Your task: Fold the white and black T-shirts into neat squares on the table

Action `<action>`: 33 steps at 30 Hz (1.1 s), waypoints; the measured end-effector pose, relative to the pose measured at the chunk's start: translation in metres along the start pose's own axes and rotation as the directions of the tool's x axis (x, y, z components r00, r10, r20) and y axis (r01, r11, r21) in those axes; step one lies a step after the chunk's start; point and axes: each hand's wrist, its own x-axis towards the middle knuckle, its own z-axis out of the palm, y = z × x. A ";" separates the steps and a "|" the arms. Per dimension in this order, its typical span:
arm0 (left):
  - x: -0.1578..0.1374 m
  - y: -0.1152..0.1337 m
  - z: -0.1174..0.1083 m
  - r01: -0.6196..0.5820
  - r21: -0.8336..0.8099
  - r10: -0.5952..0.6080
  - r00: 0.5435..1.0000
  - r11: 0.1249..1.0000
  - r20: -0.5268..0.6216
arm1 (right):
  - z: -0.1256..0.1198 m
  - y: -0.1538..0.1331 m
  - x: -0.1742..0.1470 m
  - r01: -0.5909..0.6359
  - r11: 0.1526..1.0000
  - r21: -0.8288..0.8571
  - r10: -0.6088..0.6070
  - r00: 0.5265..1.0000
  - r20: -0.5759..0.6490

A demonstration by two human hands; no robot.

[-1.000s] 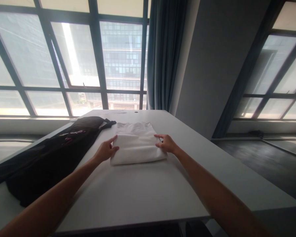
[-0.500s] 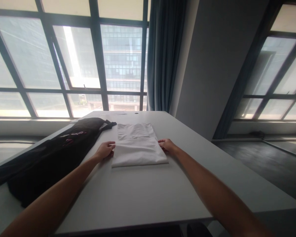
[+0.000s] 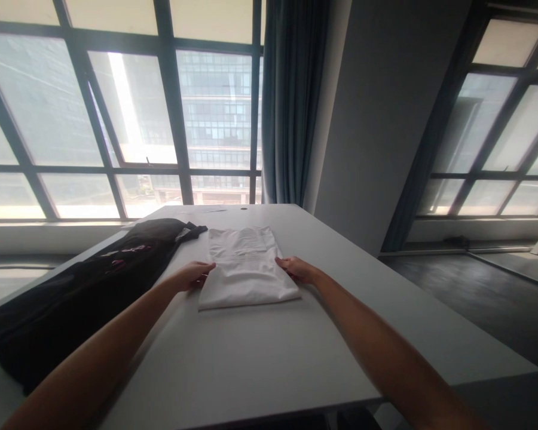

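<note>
A white folded garment, seemingly a T-shirt [image 3: 246, 280], lies flat on the white table [image 3: 251, 358] in front of me. My left hand [image 3: 197, 275] pinches its left edge about midway, thumb on top and the other fingers tucked beneath. On the opposite edge, my right hand [image 3: 298, 269] grips the cloth the same way, its thumb and forefinger over the border. Slight wrinkles run across the fabric between both hands. Left of my left forearm a black garment with a pink and white print [image 3: 94, 292] is spread along the table.
Thin papers [image 3: 210, 209] and a dark round cable hole [image 3: 244, 209] are at the table's far end. Behind stand large windows [image 3: 215, 113], a blue-grey curtain [image 3: 291, 107] and a grey pillar [image 3: 381, 119]. Grey floor [image 3: 475, 286] shows beyond the table's right edge.
Both hands have moved slightly inward onto the white T-shirt's edges and now pinch them. More creases show across the cloth. The whole view has shifted a little.
</note>
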 end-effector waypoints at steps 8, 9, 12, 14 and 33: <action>-0.005 -0.010 -0.005 -0.109 0.001 0.107 0.973 0.994 -0.203 | 0.001 -0.005 -0.001 -0.013 0.996 0.093 0.028 0.986 -0.162; -0.006 -0.012 -0.007 -0.112 0.031 0.116 0.965 0.993 -0.236 | 0.000 -0.006 -0.003 -0.019 0.999 0.045 0.028 0.979 -0.203; -0.014 -0.014 -0.010 -0.090 0.092 0.110 0.964 0.992 -0.244 | -0.008 -0.010 -0.013 -0.050 0.994 -0.093 0.020 0.954 -0.298; -0.023 -0.012 -0.010 -0.048 0.109 0.065 0.985 0.993 -0.158 | -0.014 -0.011 -0.023 -0.068 0.994 -0.087 0.045 0.967 -0.249; -0.067 -0.010 -0.011 -0.120 0.257 0.077 0.983 0.959 0.168 | -0.034 -0.018 -0.052 -0.106 0.987 -0.119 0.137 0.948 0.287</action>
